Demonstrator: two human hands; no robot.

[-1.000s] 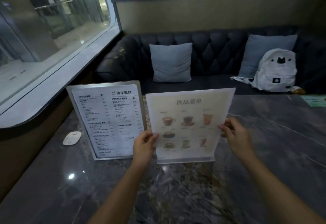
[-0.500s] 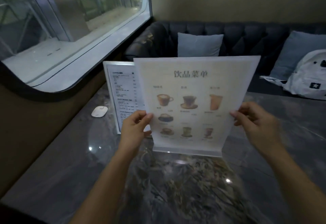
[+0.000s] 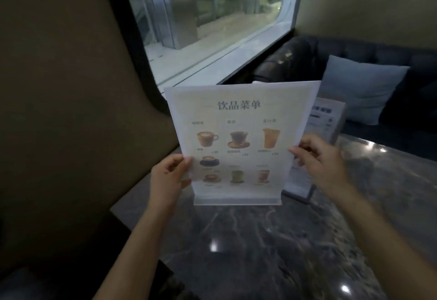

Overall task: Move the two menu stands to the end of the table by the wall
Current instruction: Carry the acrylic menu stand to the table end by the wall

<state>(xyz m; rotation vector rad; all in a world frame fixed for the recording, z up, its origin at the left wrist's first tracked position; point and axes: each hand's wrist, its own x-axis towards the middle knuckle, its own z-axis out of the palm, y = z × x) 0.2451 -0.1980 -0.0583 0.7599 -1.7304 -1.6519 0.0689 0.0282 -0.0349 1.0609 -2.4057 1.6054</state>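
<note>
Head view, left to right. Brown padded wall (image 3: 61,101) filling the left side, with a window (image 3: 208,16) beyond it. Grey marble table (image 3: 260,252) butting up against that wall at its left end.

Left hand (image 3: 166,181) pinching the left edge of the drink menu stand (image 3: 238,143), thumb on the printed face, other fingers behind. Right hand (image 3: 324,165) gripping the right edge the same way, closed on the sheet. Stand upright, facing the camera, clear base low over the table near the wall end; hard to tell whether touching the surface or just above it.

Second menu stand (image 3: 328,120) just behind and to the right, mostly hidden, only a strip with dark text showing, standing on the table. Dark sofa (image 3: 383,58) and pale blue cushion (image 3: 361,91) further right.

Judged step: setting the first stand down by the wall; second one not yet dealt with.

Possible trouble: grip only at the sheet edges, so a smooth plastic face could slip between fingers. Lowering at a tilt could land the narrow base on one corner and tip the stand over. Swinging right could knock the hidden stand behind. Pushing too far left could drive the base off the table edge beside the wall.
</note>
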